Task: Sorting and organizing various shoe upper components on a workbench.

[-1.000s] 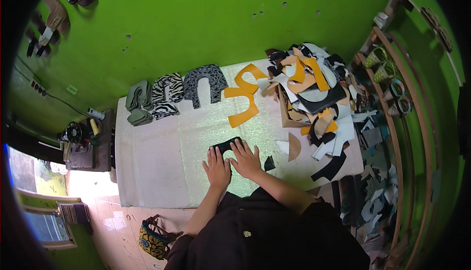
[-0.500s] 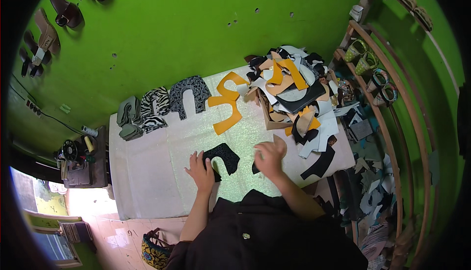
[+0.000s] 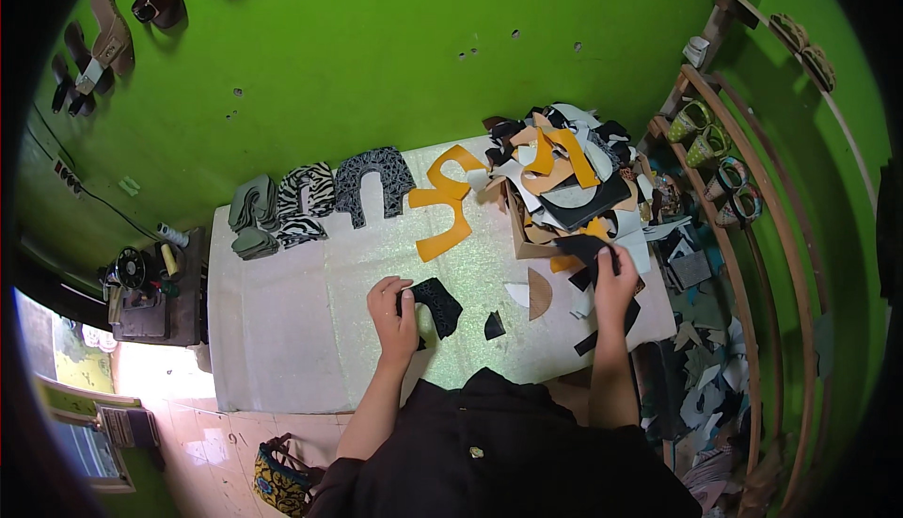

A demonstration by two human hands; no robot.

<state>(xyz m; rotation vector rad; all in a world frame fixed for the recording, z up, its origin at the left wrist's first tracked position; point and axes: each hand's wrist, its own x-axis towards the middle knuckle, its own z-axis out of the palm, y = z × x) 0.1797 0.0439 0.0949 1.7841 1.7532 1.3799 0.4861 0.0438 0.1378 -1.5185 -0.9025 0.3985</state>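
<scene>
My left hand (image 3: 391, 316) has its fingers curled round the left end of a curved black patterned shoe-upper piece (image 3: 438, 309) at the near middle of the table. Over by the scrap pile, my right hand (image 3: 616, 283) pinches a black scrap of material (image 3: 583, 249). Between the hands lie a small black offcut (image 3: 495, 326), a white offcut (image 3: 516, 292) and a tan half-round piece (image 3: 539, 294). Two curved yellow-orange pieces (image 3: 444, 239) rest farther back. A black strip (image 3: 628, 318) lies near my right forearm, partly hidden by it.
Stacked cut pieces, green (image 3: 252, 206), zebra-striped (image 3: 308, 191) and grey-black (image 3: 369, 172), line the back of the table (image 3: 282, 330). A cardboard box (image 3: 530, 247) overflows with scraps. On the left stands a sewing machine (image 3: 136, 287); on the right, a wooden rack (image 3: 752, 198) with shoes.
My right hand has moved right and away from me, from the tan piece to the scrap pile, and now grips a black scrap. My left hand's fingers have curled in. The view has shifted slightly.
</scene>
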